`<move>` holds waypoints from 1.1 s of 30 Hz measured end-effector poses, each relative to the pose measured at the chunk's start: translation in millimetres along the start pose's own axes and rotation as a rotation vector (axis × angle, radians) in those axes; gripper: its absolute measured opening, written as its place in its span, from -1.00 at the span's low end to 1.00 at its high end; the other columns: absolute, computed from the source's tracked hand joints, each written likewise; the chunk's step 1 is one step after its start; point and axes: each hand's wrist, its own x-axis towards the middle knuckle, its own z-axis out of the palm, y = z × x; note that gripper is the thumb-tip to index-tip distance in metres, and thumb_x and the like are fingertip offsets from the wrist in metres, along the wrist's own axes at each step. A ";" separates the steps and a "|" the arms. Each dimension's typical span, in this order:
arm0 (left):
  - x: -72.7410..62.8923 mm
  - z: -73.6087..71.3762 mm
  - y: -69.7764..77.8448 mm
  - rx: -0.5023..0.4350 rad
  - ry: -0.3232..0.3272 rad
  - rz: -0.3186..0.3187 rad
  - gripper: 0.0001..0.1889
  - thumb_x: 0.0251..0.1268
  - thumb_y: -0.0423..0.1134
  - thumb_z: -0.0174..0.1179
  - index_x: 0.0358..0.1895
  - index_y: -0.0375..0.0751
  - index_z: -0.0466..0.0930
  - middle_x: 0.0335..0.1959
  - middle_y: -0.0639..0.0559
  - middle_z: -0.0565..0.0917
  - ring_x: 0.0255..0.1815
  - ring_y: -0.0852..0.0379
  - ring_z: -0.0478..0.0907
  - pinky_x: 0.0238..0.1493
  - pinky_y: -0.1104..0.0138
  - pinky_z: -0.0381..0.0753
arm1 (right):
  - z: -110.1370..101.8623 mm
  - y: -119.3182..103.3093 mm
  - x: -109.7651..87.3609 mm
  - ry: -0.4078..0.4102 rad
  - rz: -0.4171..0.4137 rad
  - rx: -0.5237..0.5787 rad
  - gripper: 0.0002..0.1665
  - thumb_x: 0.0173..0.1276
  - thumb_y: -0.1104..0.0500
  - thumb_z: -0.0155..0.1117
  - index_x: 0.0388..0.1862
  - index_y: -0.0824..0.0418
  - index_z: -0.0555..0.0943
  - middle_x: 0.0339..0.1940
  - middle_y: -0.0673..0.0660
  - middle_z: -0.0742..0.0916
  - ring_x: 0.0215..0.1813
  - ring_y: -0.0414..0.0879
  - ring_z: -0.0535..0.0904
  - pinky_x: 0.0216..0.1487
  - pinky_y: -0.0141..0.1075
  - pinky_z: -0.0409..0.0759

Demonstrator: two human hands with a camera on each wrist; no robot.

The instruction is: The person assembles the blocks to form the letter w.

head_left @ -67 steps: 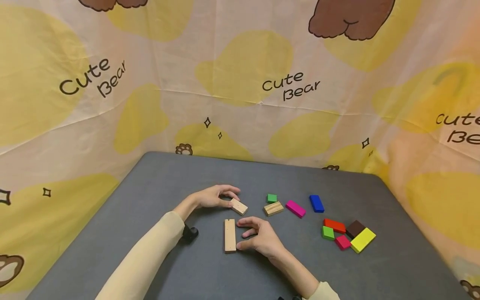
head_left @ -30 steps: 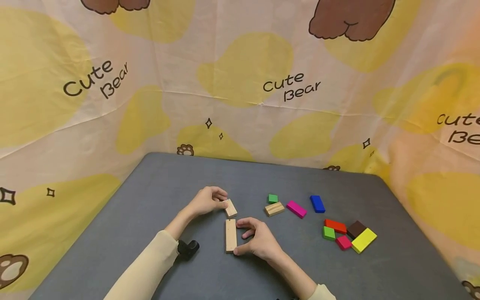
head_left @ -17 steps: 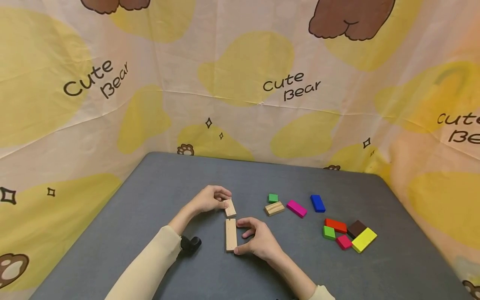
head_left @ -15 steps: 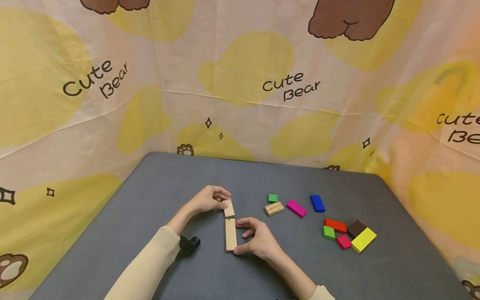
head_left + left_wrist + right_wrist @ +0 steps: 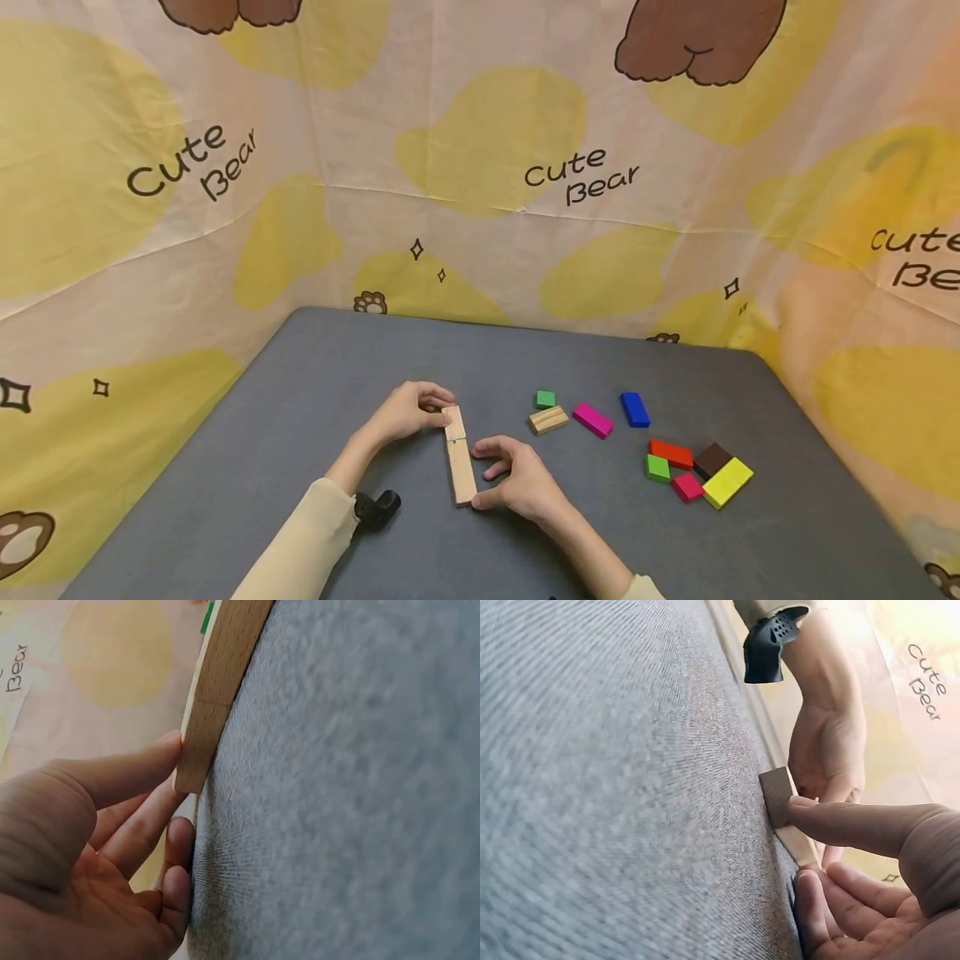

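Observation:
In the head view two plain wooden blocks lie end to end on the grey table: a short block [image 5: 454, 423] behind and a long block [image 5: 462, 473] in front, slightly slanted. My left hand [image 5: 408, 411] pinches the short block at its far end, the thumb on its left side. The left wrist view shows the thumb against the block's edge [image 5: 202, 739], a thin seam farther along. My right hand [image 5: 522, 479] holds the long block, its thumb at the near right corner, fingertips along the right side. The right wrist view shows the thumb on the block's near end [image 5: 776, 796].
To the right lie a green block [image 5: 545, 399], a striped wooden block [image 5: 549, 420], a magenta block [image 5: 592, 420] and a blue block [image 5: 634, 409]. Farther right is a cluster with red [image 5: 671, 453], dark brown [image 5: 713, 459] and yellow [image 5: 727, 482] blocks among it. A patterned cloth hangs behind.
The left hand has brought the short block left, turned it in line and drawn it against the long block's far end. The long block's far end has swung slightly left; the right hand stays beside it.

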 end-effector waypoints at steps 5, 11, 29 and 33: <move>-4.4 2.1 0.8 0.041 0.072 -0.036 -0.72 0.14 -0.31 0.45 -0.05 -0.12 0.72 -0.18 0.10 0.72 -0.09 0.13 0.63 0.02 0.09 0.52 | -2.1 -1.7 0.3 -0.018 0.006 0.008 -0.23 -0.21 0.45 0.67 0.09 0.28 0.60 0.01 0.12 0.68 -0.17 -0.02 0.58 -0.21 -0.17 0.55; -4.3 2.4 1.8 0.063 0.073 -0.026 -0.74 0.14 -0.33 0.45 -0.07 -0.13 0.73 -0.19 0.09 0.72 -0.09 0.11 0.63 0.00 0.09 0.53 | -4.6 -1.0 2.2 -0.040 0.006 0.010 -0.22 -0.20 0.45 0.67 0.10 0.28 0.60 0.02 0.12 0.69 -0.19 -0.01 0.59 -0.23 -0.18 0.55; -7.0 -0.9 5.4 0.084 0.058 -0.030 -0.73 0.14 -0.31 0.45 -0.06 -0.13 0.73 -0.20 0.12 0.71 -0.10 0.10 0.62 -0.03 0.12 0.53 | -2.8 -1.8 2.6 -0.042 -0.025 -0.060 -0.22 -0.21 0.38 0.70 0.10 0.26 0.61 0.01 0.08 0.69 -0.21 -0.04 0.60 -0.24 -0.22 0.54; -7.3 -1.3 3.6 0.076 0.053 -0.009 -0.73 0.15 -0.32 0.44 -0.06 -0.15 0.73 -0.19 0.09 0.72 -0.09 0.08 0.63 -0.05 0.12 0.55 | -3.1 0.0 3.1 -0.042 -0.033 -0.066 -0.23 -0.21 0.37 0.71 0.08 0.24 0.62 0.00 0.07 0.69 -0.21 -0.04 0.60 -0.24 -0.20 0.54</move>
